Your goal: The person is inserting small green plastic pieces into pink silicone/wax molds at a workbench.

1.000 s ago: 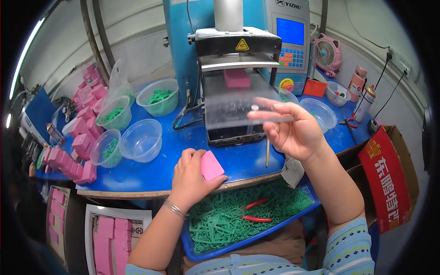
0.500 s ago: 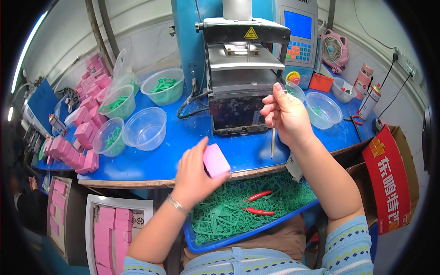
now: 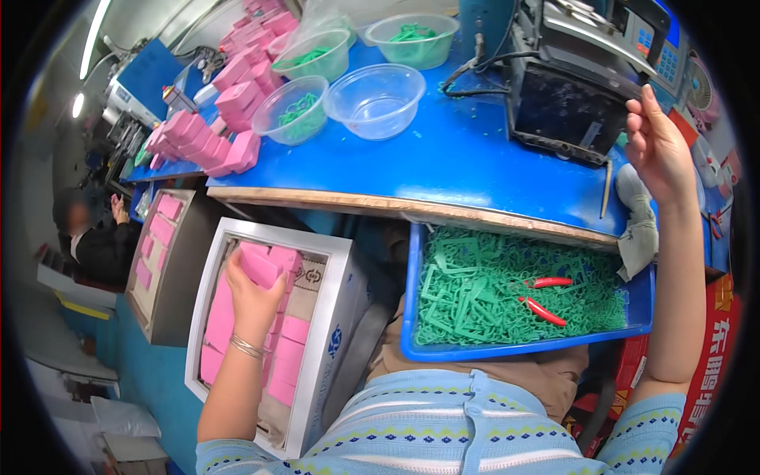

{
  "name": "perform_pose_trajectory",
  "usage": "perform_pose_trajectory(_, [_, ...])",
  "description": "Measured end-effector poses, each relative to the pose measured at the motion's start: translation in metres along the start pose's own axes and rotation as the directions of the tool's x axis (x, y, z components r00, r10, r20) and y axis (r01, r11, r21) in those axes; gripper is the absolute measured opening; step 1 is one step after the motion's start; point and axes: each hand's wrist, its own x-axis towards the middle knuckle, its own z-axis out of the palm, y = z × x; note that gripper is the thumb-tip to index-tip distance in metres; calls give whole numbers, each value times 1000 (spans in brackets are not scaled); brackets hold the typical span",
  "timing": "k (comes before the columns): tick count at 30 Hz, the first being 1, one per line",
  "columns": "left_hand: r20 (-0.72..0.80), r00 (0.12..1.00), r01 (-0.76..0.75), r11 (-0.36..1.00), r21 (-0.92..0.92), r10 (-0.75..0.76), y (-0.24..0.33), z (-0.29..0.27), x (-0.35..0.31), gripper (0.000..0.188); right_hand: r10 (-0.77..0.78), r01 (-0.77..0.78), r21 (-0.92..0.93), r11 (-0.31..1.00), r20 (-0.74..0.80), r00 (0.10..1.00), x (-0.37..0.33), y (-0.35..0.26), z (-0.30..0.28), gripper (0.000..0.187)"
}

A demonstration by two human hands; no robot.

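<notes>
My left hand [image 3: 255,301] is over a white box [image 3: 321,356] at the lower left, its fingers and thumb closed on a pink block [image 3: 261,265]. More pink blocks [image 3: 287,364] lie in rows inside that box beside brown cardboard. On the right, my right hand [image 3: 661,150] is raised in front of the black-and-silver press [image 3: 562,107], fingers curled toward the thumb. Anything held between those fingertips is too small to make out. Below, a blue tray [image 3: 408,317] at my lap holds green scraps [image 3: 467,293] and red-handled pliers [image 3: 546,310].
On the blue table [image 3: 380,170] stand clear bowls, one a clear tub [image 3: 375,103], others with green pieces [image 3: 412,33]. Stacked pink blocks [image 3: 237,103] fill its left end. A thin stick [image 3: 606,190] is near the press. Another box [image 3: 170,269] and a person [image 3: 103,237] are farther left.
My view has turned left and down. My left hand has carried the pink block from the table's front edge to the white box. The right hand remains raised by the press.
</notes>
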Motion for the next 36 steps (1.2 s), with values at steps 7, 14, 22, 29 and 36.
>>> perform_pose_trajectory(7, [336,838,493,861,-125,-431,-22,36,-42,72,7,-7,-55,998,0,1000,-1,3,-5,30])
perform_pose_trajectory(14, [352,917,275,936,-218,-188,-43,90,-50,30,-11,5,-66,998,-90,996,7,7,4,30])
perform_pose_trajectory(22, [466,808,456,884,-107,-360,-52,59,-38,33,-66,61,-83,995,-66,996,6,12,2,31])
perform_pose_trajectory(29, [448,880,308,907,-286,-157,-68,69,-39,39,18,-23,-67,998,-87,996,-12,16,15,34])
perform_pose_trajectory(36, [855,449,-247,884,397,-258,-19,14,-17,46,95,-72,-167,983,134,986,-81,38,45,40])
